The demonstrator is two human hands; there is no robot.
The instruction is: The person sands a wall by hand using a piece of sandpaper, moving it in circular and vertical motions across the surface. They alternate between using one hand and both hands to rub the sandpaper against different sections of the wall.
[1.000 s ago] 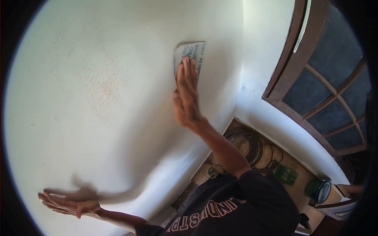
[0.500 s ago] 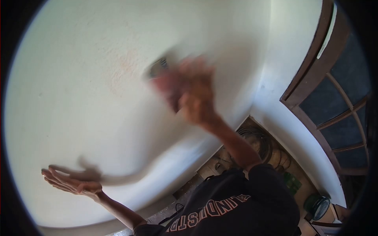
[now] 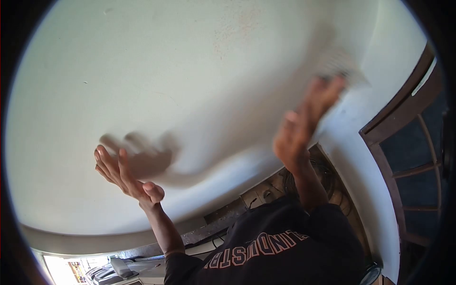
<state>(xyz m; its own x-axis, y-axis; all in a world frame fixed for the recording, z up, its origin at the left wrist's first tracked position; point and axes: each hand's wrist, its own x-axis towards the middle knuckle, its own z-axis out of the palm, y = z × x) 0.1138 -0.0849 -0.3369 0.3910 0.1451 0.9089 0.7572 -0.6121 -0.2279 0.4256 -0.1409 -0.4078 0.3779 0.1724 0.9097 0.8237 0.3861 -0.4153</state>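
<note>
A pale wall [image 3: 156, 71] fills most of the view, with a patch of reddish specks [image 3: 237, 28] near the top. My right hand [image 3: 306, 121] is raised near the wall's corner at the right, its fingers on a sheet of sandpaper [image 3: 341, 66]. Motion smears the sheet, so whether it presses on the wall is hard to see. My left hand [image 3: 124, 175] is at the lower left, fingers stretched and thumb out, holding nothing. Its shadow falls on the wall close by; contact cannot be made out.
At the right stands a brown framed door [image 3: 403, 156] with dark panes. Coiled cable [image 3: 327, 175] lies on the floor by the corner. Below left, beyond my sleeve, are grey and black items [image 3: 118, 268] beside a bright opening. A round container [image 3: 371, 273] is at the bottom right.
My right hand has swept right with the sandpaper, away from the reddish patch. The left hand has risen and shifted right, its fingers now more spread. The view has turned somewhat left.
</note>
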